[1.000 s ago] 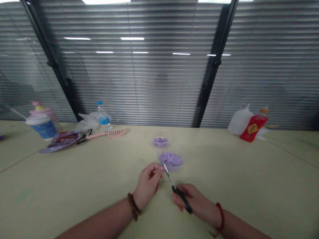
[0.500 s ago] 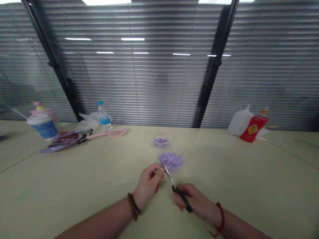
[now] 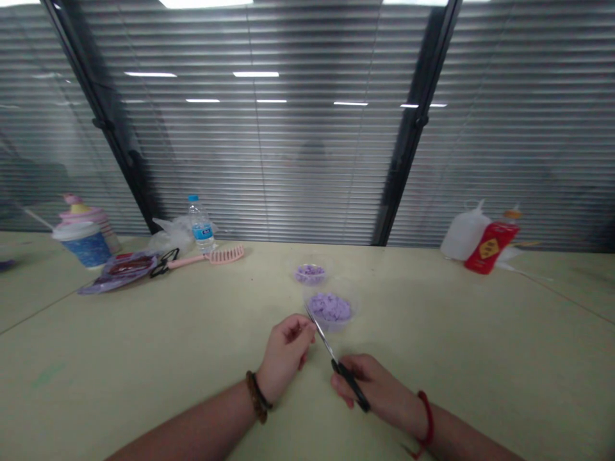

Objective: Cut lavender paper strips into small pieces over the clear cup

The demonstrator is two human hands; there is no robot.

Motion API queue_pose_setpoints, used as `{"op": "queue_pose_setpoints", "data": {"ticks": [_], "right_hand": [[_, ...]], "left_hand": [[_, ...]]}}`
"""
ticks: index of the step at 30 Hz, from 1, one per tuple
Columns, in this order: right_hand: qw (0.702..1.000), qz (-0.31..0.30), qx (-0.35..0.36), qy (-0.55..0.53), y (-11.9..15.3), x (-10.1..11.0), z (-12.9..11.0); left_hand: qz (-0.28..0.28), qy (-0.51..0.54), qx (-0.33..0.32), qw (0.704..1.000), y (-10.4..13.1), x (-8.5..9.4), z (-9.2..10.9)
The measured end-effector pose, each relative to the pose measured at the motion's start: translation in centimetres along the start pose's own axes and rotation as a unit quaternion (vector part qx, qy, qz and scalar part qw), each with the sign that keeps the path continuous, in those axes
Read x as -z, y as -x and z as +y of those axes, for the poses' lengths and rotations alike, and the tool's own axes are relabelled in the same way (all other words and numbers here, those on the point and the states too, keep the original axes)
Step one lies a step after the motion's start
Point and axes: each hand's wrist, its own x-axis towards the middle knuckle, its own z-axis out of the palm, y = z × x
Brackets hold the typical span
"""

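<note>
Near the tabletop's front edge I have my right hand (image 3: pixel 372 387) wrapped around the black handles of the scissors (image 3: pixel 336 362), blades angled up and left. My left hand (image 3: pixel 286 352) sits just beside the blade tips, fingers pinched on something too small for me to make out. Just beyond the tips stands a clear cup of purple bits (image 3: pixel 330 309), a smaller one (image 3: pixel 310 273) behind it. Toward the far left corner lie a pink comb (image 3: pixel 211 257) and a water bottle (image 3: pixel 200 225); a red pouch (image 3: pixel 490 246) stands far right.
</note>
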Motion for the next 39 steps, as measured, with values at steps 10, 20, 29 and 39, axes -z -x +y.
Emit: {"op": "queue_pose_setpoints", "data": {"ticks": [10, 20, 29, 39], "right_hand": [[1.000, -0.012, 0.025, 0.002, 0.3, 0.3, -0.7], [0.999, -0.019, 0.043, -0.007, 0.1, 0.2, -0.2], [0.999, -0.016, 0.034, -0.008, 0.1, 0.2, -0.3], [0.998, 0.053, 0.037, -0.001, -0.7, 0.3, 0.2]], "left_hand": [[-0.004, 0.003, 0.000, 1.000, 0.2, -0.1, 0.1], [-0.014, -0.014, -0.002, 1.000, 0.2, -0.3, 0.0], [-0.015, -0.013, -0.003, 1.000, 0.1, -0.4, -0.1], [-0.006, -0.072, -0.055, 0.996, -1.2, -0.3, 1.1]]}}
